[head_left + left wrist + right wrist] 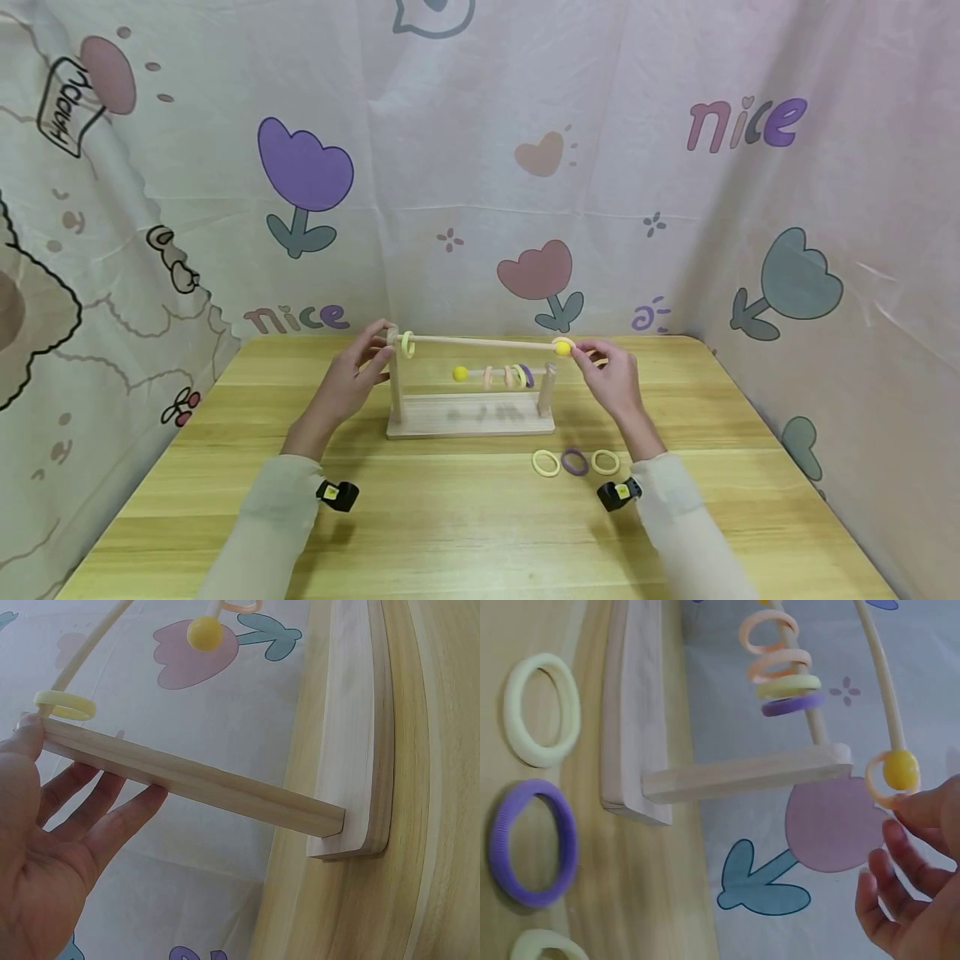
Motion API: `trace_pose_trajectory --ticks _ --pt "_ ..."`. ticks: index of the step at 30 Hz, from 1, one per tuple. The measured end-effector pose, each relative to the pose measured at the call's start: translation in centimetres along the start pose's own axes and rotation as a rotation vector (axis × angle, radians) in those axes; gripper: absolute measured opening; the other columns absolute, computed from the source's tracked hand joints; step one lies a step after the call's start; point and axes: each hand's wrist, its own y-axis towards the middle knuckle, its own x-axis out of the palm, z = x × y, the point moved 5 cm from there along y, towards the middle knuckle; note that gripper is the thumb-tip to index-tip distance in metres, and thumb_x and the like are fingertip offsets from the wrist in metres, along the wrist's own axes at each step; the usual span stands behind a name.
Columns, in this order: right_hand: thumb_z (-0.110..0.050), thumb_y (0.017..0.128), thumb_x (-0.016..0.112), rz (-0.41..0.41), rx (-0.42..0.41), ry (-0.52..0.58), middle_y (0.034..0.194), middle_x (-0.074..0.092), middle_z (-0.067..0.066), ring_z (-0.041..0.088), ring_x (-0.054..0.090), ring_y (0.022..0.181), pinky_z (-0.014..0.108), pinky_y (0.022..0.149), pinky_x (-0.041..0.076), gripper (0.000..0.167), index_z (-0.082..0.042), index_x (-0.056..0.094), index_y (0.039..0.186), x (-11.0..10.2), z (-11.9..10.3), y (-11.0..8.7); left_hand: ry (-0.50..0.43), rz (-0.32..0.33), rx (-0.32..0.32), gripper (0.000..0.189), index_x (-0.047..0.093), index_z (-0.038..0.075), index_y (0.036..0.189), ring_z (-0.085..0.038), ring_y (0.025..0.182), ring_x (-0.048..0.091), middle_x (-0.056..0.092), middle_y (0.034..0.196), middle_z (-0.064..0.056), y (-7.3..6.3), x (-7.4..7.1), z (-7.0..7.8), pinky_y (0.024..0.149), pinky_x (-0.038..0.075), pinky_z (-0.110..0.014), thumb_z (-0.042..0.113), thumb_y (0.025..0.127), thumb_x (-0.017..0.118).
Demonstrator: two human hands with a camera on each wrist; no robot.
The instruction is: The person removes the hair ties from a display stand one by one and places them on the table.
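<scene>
A wooden stand (471, 427) with two uprights stands on the table. My left hand (352, 375) grips the top of its left post (195, 776), thumb on the upper end and fingers along the side. From that post a long rod (480, 342) runs right, a pale yellow ring (66, 705) hanging near the post. At the rod's far end, a peach ring (875, 780) loops round the yellow ball (901, 769). My right hand (611, 379) pinches that ring between thumb and forefinger. A lower rod on the right post (742, 774) carries several peach, yellow and purple rings (793, 703).
On the table in front of the stand's right end lie a pale yellow ring (546, 463), a purple ring (574, 462) and another pale yellow ring (605, 462). A patterned cloth (450, 283) hangs behind the table (435, 533).
</scene>
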Motion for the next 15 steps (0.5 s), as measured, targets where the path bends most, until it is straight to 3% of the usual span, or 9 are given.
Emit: trace_pose_trajectory --ticks 9,15 --pt "-0.012 0.098 0.071 -0.101 0.049 -0.077 0.106 0.076 0.023 0.036 0.071 0.090 0.011 0.065 0.052 0.020 0.004 0.076 0.109 -1.1 0.8 0.7 -0.009 0.003 0.006 0.041 0.042 0.023 0.149 -0.046 0.126 0.061 0.057 0.130 -0.024 -0.1 0.1 0.2 0.091 0.062 -0.054 0.034 0.110 0.048" --pt "-0.014 0.099 0.070 -0.193 0.035 -0.168 0.103 0.076 0.022 0.035 0.071 0.090 0.017 0.066 0.052 0.020 0.003 0.076 0.107 -2.3 1.0 0.9 -0.012 0.005 0.011 0.040 0.043 0.024 0.149 -0.045 0.126 0.061 0.058 0.130 -0.023 -0.1 0.0 0.3 0.091 0.063 -0.054 0.034 0.110 0.049"
